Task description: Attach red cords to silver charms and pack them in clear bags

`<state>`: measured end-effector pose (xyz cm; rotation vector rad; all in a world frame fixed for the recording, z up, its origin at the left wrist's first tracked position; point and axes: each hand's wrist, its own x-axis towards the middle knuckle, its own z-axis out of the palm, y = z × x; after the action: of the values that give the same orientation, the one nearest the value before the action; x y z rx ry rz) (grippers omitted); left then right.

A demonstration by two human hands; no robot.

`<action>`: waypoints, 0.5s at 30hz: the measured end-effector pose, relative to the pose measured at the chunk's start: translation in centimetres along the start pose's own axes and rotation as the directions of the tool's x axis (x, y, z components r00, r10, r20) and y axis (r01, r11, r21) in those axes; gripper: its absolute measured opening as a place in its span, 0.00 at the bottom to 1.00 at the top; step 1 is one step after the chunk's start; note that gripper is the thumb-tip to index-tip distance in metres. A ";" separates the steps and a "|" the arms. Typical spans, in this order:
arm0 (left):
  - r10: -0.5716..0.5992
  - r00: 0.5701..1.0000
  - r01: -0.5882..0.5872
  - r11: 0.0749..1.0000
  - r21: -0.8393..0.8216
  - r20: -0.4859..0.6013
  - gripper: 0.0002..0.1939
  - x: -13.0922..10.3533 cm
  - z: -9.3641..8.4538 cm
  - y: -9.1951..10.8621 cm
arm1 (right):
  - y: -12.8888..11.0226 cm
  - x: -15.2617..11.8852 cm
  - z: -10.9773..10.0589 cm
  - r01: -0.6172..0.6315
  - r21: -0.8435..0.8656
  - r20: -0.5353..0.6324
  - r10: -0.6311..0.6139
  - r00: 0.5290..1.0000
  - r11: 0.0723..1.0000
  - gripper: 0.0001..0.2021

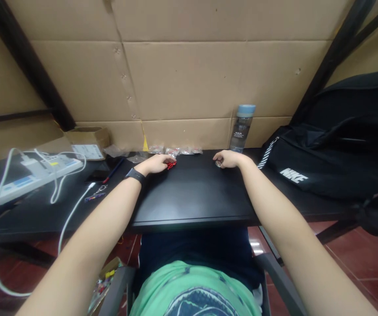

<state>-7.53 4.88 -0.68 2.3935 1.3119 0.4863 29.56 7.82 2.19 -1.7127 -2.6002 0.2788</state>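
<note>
My left hand [157, 163], with a dark band on its wrist, rests at the far part of the black table [189, 193]. Its fingers are closed on a small bundle of red cord [171, 165]. Across from it, my right hand [226, 159] has its fingers curled down around a small, shiny round item [218, 164] at the table surface; what exactly it is cannot be made out. Several small clear plastic packets [189, 150] lie along the back edge, just beyond my left hand. A water bottle [240, 129] with a blue lid stands right behind my right hand.
A black bag [323, 162] fills the right side. On the left are a white power strip [30, 177] with white cables, a small cardboard box [90, 142], a dark phone [97, 176], a pen [113, 170] and a keychain [95, 197]. Cardboard panels [189, 79] stand behind the table.
</note>
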 end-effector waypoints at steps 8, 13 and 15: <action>-0.112 0.973 0.163 0.951 0.262 -0.199 0.28 -0.7 -1.9 -1.4 | 0.5 0.0 0.0 0.022 -0.020 -0.026 -0.022 0.999 1.000 0.31; -0.403 0.822 0.544 0.766 0.343 -0.403 0.23 -2.5 -4.1 -5.9 | 0.8 -0.1 -0.1 0.041 0.009 -0.032 -0.041 0.999 0.999 0.29; -0.428 0.826 0.549 0.758 0.351 -0.367 0.23 -3.1 -4.4 -7.3 | 1.0 -0.1 -0.1 0.040 0.023 -0.031 -0.039 0.999 0.999 0.28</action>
<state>-16.44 6.50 -0.62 2.2034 2.3164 0.3841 30.50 8.16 2.13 -1.6428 -2.5947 0.2794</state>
